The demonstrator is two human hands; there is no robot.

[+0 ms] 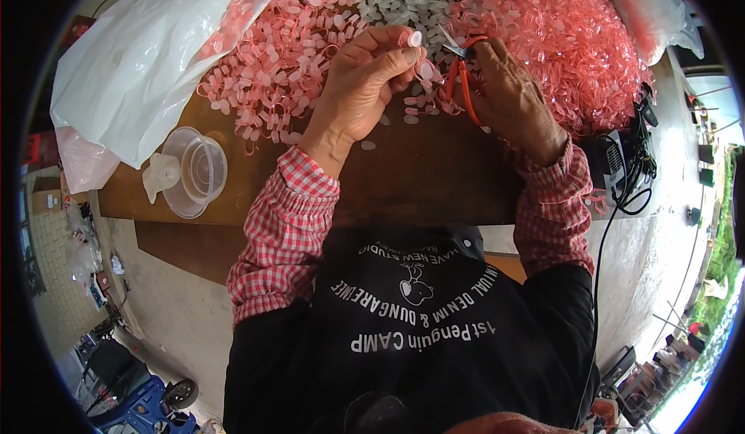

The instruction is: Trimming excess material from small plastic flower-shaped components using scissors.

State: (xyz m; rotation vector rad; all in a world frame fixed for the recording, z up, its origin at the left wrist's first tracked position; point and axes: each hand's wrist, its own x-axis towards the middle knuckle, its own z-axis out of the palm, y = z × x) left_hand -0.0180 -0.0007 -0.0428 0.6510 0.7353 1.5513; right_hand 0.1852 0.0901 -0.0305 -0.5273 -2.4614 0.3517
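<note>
Between thumb and fingers, my left hand (pixel 358 89) pinches a small pink plastic piece (pixel 415 39) with a pale oval face. A second pink oval (pixel 424 70) hangs just below those fingertips; whether the two are joined I cannot tell. My right hand (pixel 514 99) is wrapped round red-handled nippers (pixel 463 77). Their metal jaws are parted and point up and left, a short way right of the held piece and not touching it. Under and beyond both hands lie loose pink plastic pieces (pixel 272 85) and a patch of whitish ovals (pixel 407 3).
A large heap of pink pieces (pixel 570 54) covers the table's right side. At left are a white plastic sack (pixel 140 69) and a clear round tub (pixel 203 172) beside a crumpled pale wad (pixel 161 174). Black cables (pixel 640 162) hang at the brown table's (pixel 434 178) right edge.
</note>
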